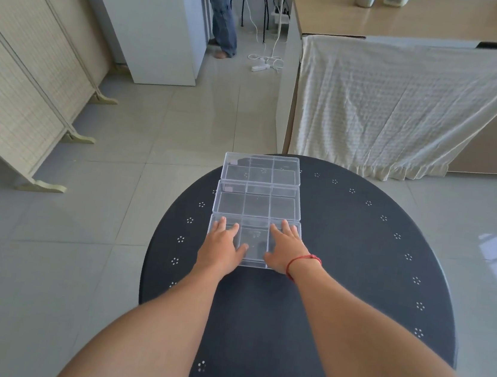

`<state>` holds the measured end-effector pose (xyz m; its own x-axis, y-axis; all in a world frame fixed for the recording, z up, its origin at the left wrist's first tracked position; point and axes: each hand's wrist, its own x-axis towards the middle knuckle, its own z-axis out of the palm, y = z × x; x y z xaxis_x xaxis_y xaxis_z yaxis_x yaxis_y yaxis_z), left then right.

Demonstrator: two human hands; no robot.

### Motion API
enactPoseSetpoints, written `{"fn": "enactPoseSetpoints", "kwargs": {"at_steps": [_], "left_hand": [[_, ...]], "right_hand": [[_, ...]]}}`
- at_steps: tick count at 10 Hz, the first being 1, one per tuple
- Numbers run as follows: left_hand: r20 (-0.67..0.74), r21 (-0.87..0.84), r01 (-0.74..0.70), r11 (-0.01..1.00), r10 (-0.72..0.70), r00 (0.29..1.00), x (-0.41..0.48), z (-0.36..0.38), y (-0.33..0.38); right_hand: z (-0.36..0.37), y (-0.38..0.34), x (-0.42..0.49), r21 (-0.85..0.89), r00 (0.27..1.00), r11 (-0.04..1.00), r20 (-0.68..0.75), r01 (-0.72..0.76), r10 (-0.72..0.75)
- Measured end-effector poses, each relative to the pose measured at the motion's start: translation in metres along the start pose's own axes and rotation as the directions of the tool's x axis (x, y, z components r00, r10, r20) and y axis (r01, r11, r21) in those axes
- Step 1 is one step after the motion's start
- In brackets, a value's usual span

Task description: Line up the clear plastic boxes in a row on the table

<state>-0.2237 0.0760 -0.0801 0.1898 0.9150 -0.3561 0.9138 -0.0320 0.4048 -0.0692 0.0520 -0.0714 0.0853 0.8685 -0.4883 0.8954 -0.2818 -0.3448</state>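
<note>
Three clear plastic boxes with inner dividers lie in a line running away from me on the round dark table (357, 264). The far box (261, 168) sits at the table's back edge, the middle box (257, 201) touches it, and the near box (254, 241) touches the middle one. My left hand (224, 244) lies flat on the near box's left part, fingers spread. My right hand (284, 249), with a red string at the wrist, lies flat on its right part, fingers spread. Neither hand wraps around the box.
A folding screen (19, 82) stands at the left. A white cabinet (154, 26) and a person's legs (221, 12) are at the back. A cloth-draped counter (407, 107) stands behind the table on the right. Cables (266, 60) lie on the tiled floor.
</note>
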Motion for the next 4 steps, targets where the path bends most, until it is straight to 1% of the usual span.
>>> {"fn": "enactPoseSetpoints", "kwargs": {"at_steps": [1, 2, 3, 4], "left_hand": [[-0.025, 0.003, -0.009, 1.0, 0.009, 1.0, -0.001, -0.003, 0.004], [-0.1, 0.033, -0.035, 0.999, 0.038, 0.994, -0.008, -0.003, 0.013], [-0.108, 0.033, -0.045, 0.998, 0.048, 0.993, -0.022, 0.003, 0.03], [-0.134, 0.023, -0.075, 0.997, 0.078, 0.988, -0.029, 0.014, 0.062]], "right_hand": [[-0.001, -0.001, -0.004, 0.025, 0.998, 0.999, -0.055, 0.023, -0.021], [-0.005, 0.006, -0.012, 0.05, 0.988, 0.997, -0.148, 0.052, -0.044], [-0.014, 0.023, -0.026, 0.067, 0.985, 0.997, -0.17, 0.029, -0.017], [-0.029, 0.047, -0.037, 0.045, 0.983, 0.999, -0.184, -0.006, 0.014]]}}
